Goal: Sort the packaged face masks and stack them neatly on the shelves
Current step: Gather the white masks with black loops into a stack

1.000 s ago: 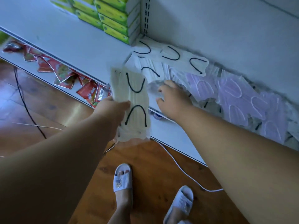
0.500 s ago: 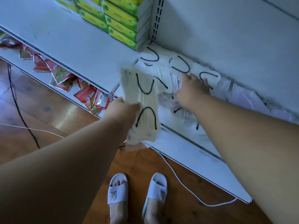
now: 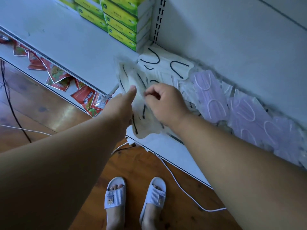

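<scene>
My left hand point(image 3: 122, 108) grips a bunch of packaged white face masks with black ear loops point(image 3: 141, 120) above the front edge of the white shelf point(image 3: 167, 146). My right hand point(image 3: 166, 103) is closed, pinching the same bunch from the right. More white masks with black loops point(image 3: 166, 65) lie in the shelf's back corner. A loose pile of packaged purple masks point(image 3: 211, 92) spreads along the back wall to the right, partly hidden by my right forearm.
Green and yellow boxes point(image 3: 121, 22) are stacked on the shelf at the back left. Red snack packets point(image 3: 86, 98) lie scattered on the lower shelf. Black and white cables point(image 3: 182, 188) run over the wooden floor by my slippered feet point(image 3: 134, 193).
My right hand left the pile at the back and came to the held bunch, closing on it. The camera shifted, so the purple masks show again at right.
</scene>
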Demonstrator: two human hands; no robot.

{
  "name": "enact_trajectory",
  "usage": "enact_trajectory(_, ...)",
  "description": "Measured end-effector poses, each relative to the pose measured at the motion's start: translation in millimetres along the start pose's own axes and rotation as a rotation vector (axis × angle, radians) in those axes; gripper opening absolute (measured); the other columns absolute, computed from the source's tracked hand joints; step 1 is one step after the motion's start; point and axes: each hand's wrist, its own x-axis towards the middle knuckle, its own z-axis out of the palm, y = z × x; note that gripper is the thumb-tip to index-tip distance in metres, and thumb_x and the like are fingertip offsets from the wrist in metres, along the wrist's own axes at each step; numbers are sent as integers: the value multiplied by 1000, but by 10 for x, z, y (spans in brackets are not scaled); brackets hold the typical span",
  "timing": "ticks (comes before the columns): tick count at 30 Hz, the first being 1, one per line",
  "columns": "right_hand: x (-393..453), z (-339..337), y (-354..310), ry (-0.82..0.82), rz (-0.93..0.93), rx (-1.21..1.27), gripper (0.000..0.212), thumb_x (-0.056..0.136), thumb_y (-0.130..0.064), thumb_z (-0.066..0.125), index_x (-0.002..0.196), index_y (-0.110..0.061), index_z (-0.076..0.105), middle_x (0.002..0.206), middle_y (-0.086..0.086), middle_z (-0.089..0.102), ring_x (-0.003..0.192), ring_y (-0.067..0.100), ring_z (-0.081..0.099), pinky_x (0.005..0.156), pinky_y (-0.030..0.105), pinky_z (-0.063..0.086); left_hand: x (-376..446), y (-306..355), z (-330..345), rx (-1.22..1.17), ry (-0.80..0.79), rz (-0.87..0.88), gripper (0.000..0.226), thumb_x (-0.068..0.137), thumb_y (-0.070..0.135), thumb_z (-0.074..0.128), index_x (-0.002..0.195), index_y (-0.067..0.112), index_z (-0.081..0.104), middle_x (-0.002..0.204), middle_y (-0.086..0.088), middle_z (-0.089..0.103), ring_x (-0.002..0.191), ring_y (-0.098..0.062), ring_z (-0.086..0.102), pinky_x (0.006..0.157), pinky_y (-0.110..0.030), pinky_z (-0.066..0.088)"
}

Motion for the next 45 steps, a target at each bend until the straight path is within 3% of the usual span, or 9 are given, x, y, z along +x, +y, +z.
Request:
enact_trajectory(6,247,108,40,42,123,185,30,88,-3,47,89,-26,68,88,-1,70,79,21,70,84,43,59,-3,34,-31,-135,-76,-112,86,62,78,73,126,22,60,114,2,71,102,-25,70,97,-45,51)
enact_trajectory(9,359,138,78,-53,174,262,34,88,5,44,82,-21,66,85,7,70,71,26,70,83,48,59,87,18,-40,-15,-24,-12,45,76,48,81,109,21,66,105,-9,75,96,-30,73,91,-52,57)
enact_trajectory(13,650,-17,198,48,-16,-300,29,92,-12,50,113,-19,69,145,9,47,131,24,47,113,32,34,177,23,-95,95,124,38,22,90,16,67,111,23,64,96,-4,71,91,-28,70,89,-51,58)
enact_trajectory(16,811,-134,295,-201,145,-749,38,98,-27,43,132,-37,57,165,8,11,152,24,6,122,47,-3,222,4,-168,99,134,49,22,91,18,68,113,23,64,96,-4,71,89,-27,70,85,-48,59)
enact_trajectory(20,714,-120,313,-87,64,-838,21,97,-18,39,90,-21,58,144,10,46,129,31,44,116,42,18,251,-40,-212,109,142,68,25,90,19,69,115,22,66,95,-4,72,84,-25,70,77,-41,59)
enact_trajectory(23,560,-95,272,48,-14,-839,28,94,-13,41,68,-17,34,113,9,60,107,33,51,83,36,29,230,-47,-205,102,129,56,24,91,19,69,115,22,65,94,-3,71,86,-24,70,73,-40,58)
enact_trajectory(30,477,14,528,11,-18,-907,34,88,-17,60,120,-19,50,129,8,45,117,29,43,95,37,33,210,-45,-189,144,98,52,24,93,19,67,117,21,64,96,-4,70,89,-24,69,82,-43,58)
enact_trajectory(38,363,-92,228,232,101,-418,23,90,-5,51,108,-14,62,97,1,64,89,24,60,79,33,51,187,-134,-236,131,102,45,23,94,17,66,116,23,63,98,-3,70,89,-24,68,78,-40,55)
enact_trajectory(45,-29,340,-28,-146,80,84,21,88,-22,52,87,-22,73,75,-3,70,67,17,60,66,34,52,136,-91,-180,86,89,7,30,93,53,61,96,23,61,92,-2,66,87,-24,65,85,-41,55)
